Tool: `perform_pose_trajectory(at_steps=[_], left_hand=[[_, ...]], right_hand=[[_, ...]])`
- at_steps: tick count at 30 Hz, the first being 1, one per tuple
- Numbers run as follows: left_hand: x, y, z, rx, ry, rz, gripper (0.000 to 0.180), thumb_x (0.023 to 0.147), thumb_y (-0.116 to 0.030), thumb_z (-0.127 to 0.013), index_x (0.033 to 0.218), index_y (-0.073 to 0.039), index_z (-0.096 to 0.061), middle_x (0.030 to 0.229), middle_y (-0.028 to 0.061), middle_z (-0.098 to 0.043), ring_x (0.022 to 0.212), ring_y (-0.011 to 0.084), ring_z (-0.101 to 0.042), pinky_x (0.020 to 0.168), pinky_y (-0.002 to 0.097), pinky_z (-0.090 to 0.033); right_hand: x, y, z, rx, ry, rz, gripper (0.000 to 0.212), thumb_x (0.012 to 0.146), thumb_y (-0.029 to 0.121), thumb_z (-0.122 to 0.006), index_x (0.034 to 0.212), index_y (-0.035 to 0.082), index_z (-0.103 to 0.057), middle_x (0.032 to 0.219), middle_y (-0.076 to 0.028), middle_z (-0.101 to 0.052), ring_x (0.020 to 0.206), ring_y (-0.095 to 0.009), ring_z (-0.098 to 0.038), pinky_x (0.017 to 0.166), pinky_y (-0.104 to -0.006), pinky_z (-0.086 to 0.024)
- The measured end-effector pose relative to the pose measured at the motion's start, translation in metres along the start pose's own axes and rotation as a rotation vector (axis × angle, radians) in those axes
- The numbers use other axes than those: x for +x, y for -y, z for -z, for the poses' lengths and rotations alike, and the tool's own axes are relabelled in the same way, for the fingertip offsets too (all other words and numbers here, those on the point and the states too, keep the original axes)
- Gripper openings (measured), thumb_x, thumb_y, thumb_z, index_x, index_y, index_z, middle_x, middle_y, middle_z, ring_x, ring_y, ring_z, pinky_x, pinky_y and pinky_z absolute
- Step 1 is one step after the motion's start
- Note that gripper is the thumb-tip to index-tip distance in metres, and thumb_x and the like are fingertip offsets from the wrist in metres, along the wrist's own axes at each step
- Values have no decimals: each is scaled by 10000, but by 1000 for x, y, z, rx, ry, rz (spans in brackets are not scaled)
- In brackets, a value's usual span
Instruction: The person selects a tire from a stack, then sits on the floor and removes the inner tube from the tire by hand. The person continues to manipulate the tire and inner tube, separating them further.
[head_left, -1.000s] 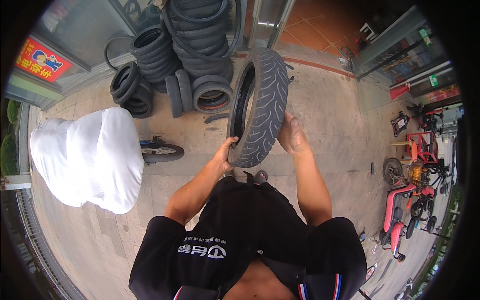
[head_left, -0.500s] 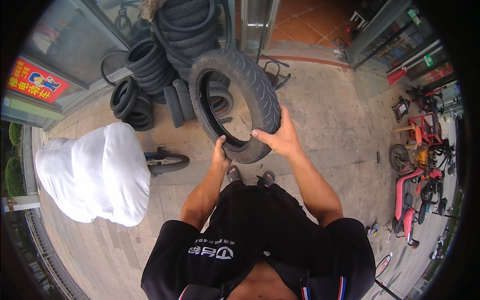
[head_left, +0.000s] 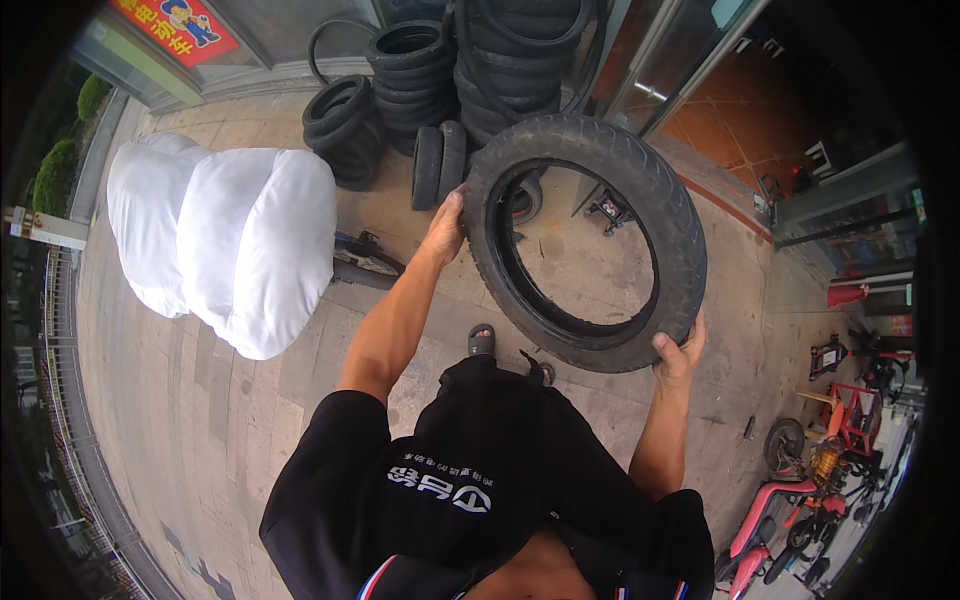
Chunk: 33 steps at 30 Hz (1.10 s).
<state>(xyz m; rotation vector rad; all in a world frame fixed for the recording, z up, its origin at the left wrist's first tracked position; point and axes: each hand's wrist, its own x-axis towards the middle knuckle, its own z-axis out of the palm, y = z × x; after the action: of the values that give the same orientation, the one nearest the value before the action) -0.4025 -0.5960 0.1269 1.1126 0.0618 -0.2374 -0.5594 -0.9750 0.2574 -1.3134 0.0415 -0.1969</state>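
I hold a black scooter tyre (head_left: 683,215) up in front of me, clear of the ground, its round opening facing me. My left hand (head_left: 447,228) grips the tyre's left side, with the fingers partly hidden behind it. At the lower right of the tyre, my right hand (head_left: 680,352) is closed on it, the thumb over the near sidewall. Through the opening I see paving and part of a small dark stand (head_left: 608,208). The tread shows along the tyre's right edge; its inside looks dark and hollow.
Stacks of used tyres (head_left: 412,85) stand by the glass front, with two upright tyres (head_left: 427,168) beside them. A white-covered vehicle (head_left: 255,240) is at left, its wheel (head_left: 368,268) poking out. Red scooters (head_left: 765,510) stand at lower right. A doorway opens onto a tiled floor (head_left: 735,125).
The tyre has moved right and turned more face-on to me. My left hand has shifted up to its left side, my right hand to its lower right. My view has turned.
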Motion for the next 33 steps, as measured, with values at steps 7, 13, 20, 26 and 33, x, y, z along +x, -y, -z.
perform_pose_trajectory(at_steps=[7,13,20,26,33], left_hand=[[-30,-18,-37,-82,120,29,948,702,-510,-884,1395,1,-489,1292,106,-620,1174,240,-596,1039,383,-466],[-39,-20,-61,12,89,-128,889,652,-340,-952,1335,42,-530,1213,85,-646,1106,181,-603,1006,325,-460],[-52,-34,-64,413,56,-226,847,583,-335,-954,1255,32,-592,1135,126,-676,1082,204,-625,967,348,-481],[-63,-46,-56,620,58,-292,817,584,-341,-958,1228,7,-595,1097,69,-656,1045,163,-601,950,321,-465],[-76,-50,-60,600,31,-273,804,579,-337,-956,1211,12,-601,1074,77,-671,1017,160,-611,935,318,-472]], right_hand=[[-3,-2,70,-61,-23,-90,1064,601,312,-897,1466,-46,-391,1371,-151,-544,1268,-252,-523,1090,-352,-377],[34,28,72,-601,-25,159,1199,604,532,-898,1485,-64,-345,1434,-199,-460,1334,-301,-459,1110,-391,-360],[63,5,52,-764,59,86,1037,575,477,-921,1378,-7,-479,1278,-155,-594,1167,-280,-585,1001,-390,-456],[49,-28,53,-797,-25,143,961,521,396,-928,1299,-1,-529,1135,-124,-663,1078,-249,-626,962,-378,-479],[44,-24,49,-758,-38,111,869,512,297,-925,1241,-11,-563,1106,-116,-667,1036,-232,-633,945,-367,-487]])
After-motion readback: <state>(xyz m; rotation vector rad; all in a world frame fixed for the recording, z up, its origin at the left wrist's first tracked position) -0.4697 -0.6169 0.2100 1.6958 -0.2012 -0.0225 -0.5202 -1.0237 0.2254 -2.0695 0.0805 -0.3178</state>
